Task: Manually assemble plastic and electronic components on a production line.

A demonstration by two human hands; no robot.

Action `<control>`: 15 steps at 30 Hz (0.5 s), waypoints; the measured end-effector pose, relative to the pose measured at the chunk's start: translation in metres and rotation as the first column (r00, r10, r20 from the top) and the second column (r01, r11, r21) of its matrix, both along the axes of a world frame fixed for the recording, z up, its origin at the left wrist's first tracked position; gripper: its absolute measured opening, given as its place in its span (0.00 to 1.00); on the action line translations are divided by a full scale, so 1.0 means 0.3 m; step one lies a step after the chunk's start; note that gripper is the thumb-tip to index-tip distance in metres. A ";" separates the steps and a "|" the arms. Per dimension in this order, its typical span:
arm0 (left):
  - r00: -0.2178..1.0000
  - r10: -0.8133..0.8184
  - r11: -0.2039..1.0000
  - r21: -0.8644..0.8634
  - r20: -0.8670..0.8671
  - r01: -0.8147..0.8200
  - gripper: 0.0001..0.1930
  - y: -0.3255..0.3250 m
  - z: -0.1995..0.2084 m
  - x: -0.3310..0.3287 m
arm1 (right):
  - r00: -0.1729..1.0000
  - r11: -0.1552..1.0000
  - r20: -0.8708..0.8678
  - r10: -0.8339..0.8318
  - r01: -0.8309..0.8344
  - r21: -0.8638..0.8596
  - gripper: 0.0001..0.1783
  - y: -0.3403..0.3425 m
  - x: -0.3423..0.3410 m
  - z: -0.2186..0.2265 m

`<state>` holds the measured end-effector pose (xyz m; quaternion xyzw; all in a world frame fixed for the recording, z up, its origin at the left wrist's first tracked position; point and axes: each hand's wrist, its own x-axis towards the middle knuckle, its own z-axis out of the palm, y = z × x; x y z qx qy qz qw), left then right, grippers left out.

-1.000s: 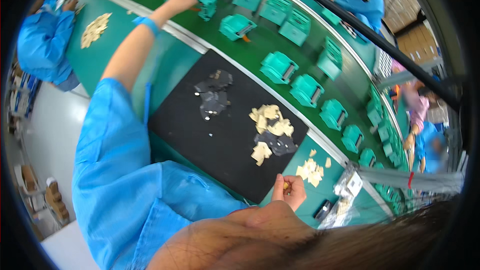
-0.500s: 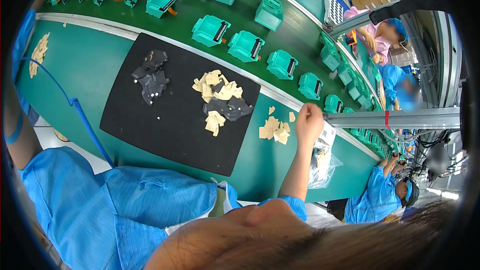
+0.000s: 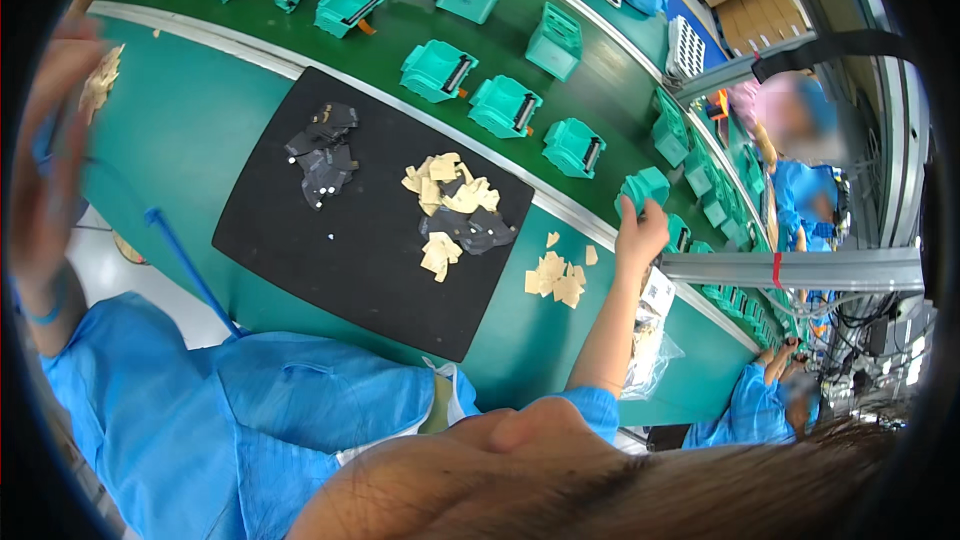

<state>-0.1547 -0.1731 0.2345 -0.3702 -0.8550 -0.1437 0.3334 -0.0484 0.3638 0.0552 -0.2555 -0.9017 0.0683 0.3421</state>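
Note:
My right hand (image 3: 642,234) reaches over the belt edge, its fingers closed on the near side of a green plastic housing (image 3: 643,186). At the far left my left hand (image 3: 58,140) is raised and smeared by motion, so its fingers cannot be made out. A coiled blue cord (image 3: 185,265) runs beside it. Between my arms lies a black mat (image 3: 330,270) with dark, film-like pieces (image 3: 325,165) and a heap of cream-coloured paper pieces (image 3: 455,185) over more dark pieces (image 3: 475,232). Loose tan pieces (image 3: 555,278) lie on the table near my right forearm.
Rows of green housings (image 3: 505,105) stand on the dark green belt (image 3: 300,45) beyond a pale rail. A clear plastic bag (image 3: 645,355) lies beside my right forearm. A metal bar (image 3: 800,270) crosses at right. Co-workers sit across and at right.
My right hand has moved from above the table edge to the belt and taken hold of a green housing. My left hand has come up into view at the left. The view has shifted slightly.

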 end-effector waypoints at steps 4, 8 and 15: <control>0.829 -0.538 0.820 -0.133 0.151 0.557 0.28 0.307 -0.177 -0.028 | 0.840 0.234 -0.445 0.311 -0.522 -0.820 0.09 -0.392 0.115 0.029; 0.552 -0.784 0.588 0.056 0.284 0.807 0.32 0.448 -0.426 0.046 | 0.568 -0.476 -0.714 0.410 -0.534 -0.699 0.14 -0.700 0.174 -0.022; 0.622 -0.651 0.713 0.068 0.435 0.698 0.32 0.429 -0.591 0.110 | 0.798 0.677 -0.102 0.593 -0.564 -0.473 0.13 -0.683 0.131 -0.067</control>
